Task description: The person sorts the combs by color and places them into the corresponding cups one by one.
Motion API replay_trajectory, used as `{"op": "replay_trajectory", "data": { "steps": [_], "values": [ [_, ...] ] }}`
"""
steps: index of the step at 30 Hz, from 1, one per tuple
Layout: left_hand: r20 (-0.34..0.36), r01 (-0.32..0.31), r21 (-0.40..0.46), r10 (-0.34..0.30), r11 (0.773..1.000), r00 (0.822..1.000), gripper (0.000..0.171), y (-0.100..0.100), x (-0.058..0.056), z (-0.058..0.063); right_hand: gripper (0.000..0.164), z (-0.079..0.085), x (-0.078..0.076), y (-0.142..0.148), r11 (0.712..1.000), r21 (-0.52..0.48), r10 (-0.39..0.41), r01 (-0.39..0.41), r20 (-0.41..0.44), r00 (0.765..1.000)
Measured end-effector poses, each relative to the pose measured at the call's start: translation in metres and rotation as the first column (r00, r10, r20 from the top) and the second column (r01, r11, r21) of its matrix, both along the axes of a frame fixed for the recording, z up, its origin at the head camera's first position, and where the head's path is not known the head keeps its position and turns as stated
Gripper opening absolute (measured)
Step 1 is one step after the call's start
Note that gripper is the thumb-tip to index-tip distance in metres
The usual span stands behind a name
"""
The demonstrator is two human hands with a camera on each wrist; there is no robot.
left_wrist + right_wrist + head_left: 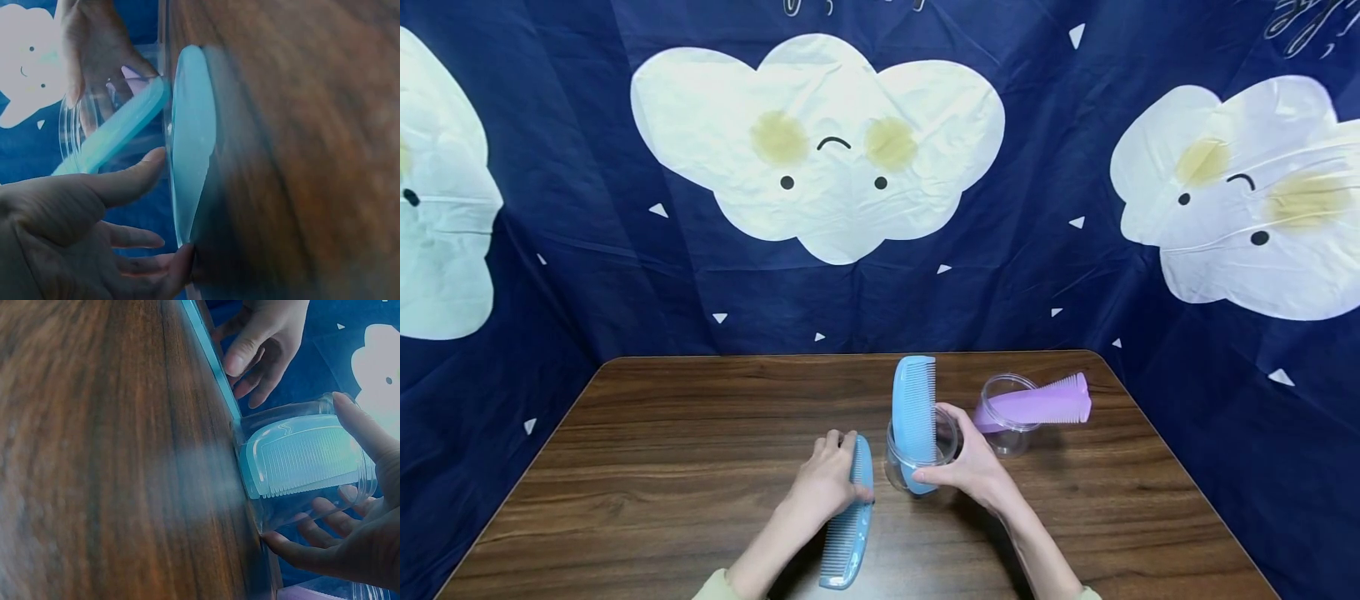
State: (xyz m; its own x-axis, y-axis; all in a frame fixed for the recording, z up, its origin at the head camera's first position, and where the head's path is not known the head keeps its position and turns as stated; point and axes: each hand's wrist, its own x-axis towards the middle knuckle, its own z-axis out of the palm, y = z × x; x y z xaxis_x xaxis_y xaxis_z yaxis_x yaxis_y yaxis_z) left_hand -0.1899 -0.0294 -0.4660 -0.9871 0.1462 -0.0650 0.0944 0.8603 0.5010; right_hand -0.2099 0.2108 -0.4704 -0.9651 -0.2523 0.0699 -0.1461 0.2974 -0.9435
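Observation:
A blue comb (847, 533) lies flat on the table, its teeth toward the left. My left hand (829, 479) reaches over its far half, thumb across the comb and fingertips by its far end. In the left wrist view, a gap shows between the thumb and the fingers (182, 265), which are at the comb's edge. My right hand (966, 462) grips a clear jar (895, 475), thumb at the front of the rim and fingers round the right side. Inside that jar a blue comb (914, 400) stands upright, its upper part above the rim.
Behind and right of my right hand, another clear jar (1011, 443) holds a purple comb (1037, 406) that leans out to the right. The wooden table (685, 467) ends at a navy cloth backdrop (1037, 300) with printed clouds.

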Motion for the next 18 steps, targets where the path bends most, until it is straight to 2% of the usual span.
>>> {"op": "replay_trajectory", "data": {
  "steps": [11, 18],
  "values": [
    [-0.067, 0.028, -0.043, -0.031, 0.999, 0.997, 0.095, 0.0041, 0.0044, 0.0002, 0.102, -0.0002, 0.0005, -0.0001, 1.000, 0.001, -0.004, 0.004, -0.001, 1.000],
    [-0.034, 0.016, -0.016, -0.017, 1.000, 0.999, 0.096, 0.0041, 0.0037, 0.0008, 0.102, -0.0008, 0.0006, 0.0003, 1.000, -0.011, 0.013, -0.013, -0.005, 1.000]
  ]
}}
